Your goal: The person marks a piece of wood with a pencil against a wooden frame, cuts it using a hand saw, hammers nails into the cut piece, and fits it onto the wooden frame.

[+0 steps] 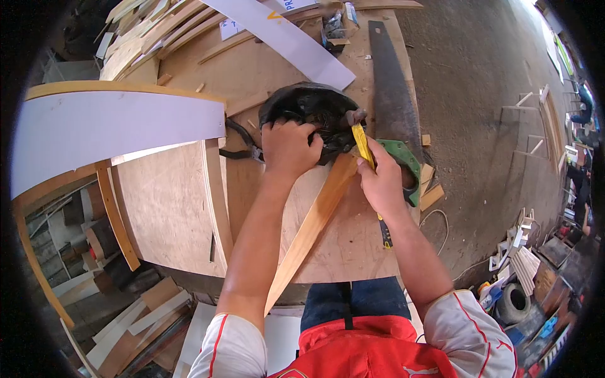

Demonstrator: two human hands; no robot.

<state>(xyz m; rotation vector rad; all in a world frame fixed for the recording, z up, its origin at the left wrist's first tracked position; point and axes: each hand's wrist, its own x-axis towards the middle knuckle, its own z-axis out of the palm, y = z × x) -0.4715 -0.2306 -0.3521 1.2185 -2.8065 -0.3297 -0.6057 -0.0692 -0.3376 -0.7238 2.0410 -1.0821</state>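
My left hand (pixel 292 148) reaches into a black plastic bag (pixel 307 101) on the plywood bench, its fingers curled at the opening; whatever they pinch is too small to make out. Dark nails seem to lie inside the bag. My right hand (pixel 382 179) is wrapped round the yellow handle of a hammer (pixel 362 143), whose rusty head rests by the bag's right edge. Under the hammer and between my arms runs a narrow wooden strip (pixel 318 220). Black-handled pincers (pixel 238 140) lie left of the bag.
A handsaw (pixel 394 88) with a green handle (pixel 403 165) lies along the bench's right edge. A white-faced wooden frame (pixel 120 126) stands at left. Wood strips (pixel 157 28) are piled at the back left, with a white board (pixel 296 44) beside them. Wood scraps lie on the floor.
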